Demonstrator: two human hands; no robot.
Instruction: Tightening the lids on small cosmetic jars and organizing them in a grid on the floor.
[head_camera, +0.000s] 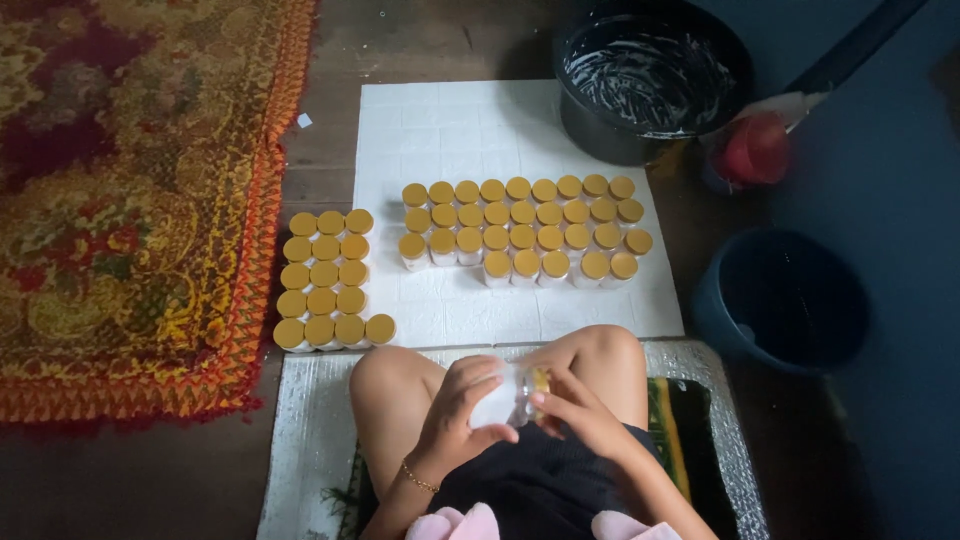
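Observation:
I sit on the floor with my knees drawn up. My left hand (455, 415) wraps around a small clear jar (503, 400) filled with white cream, held on its side over my lap. My right hand (580, 410) grips the jar's gold lid end (540, 381). Ahead of my knees, several identical gold-lidded jars (520, 228) stand in rows on a white sheet (440, 130). A second block of such jars (325, 280) stands on the wooden floor to the left.
A black bucket (650, 80) smeared with white cream stands at the far right of the sheet, a red-tipped tool (755, 148) beside it. A dark blue bowl (785, 300) sits right. A patterned red rug (130, 200) lies left. I sit on a silver padded mat (310, 430).

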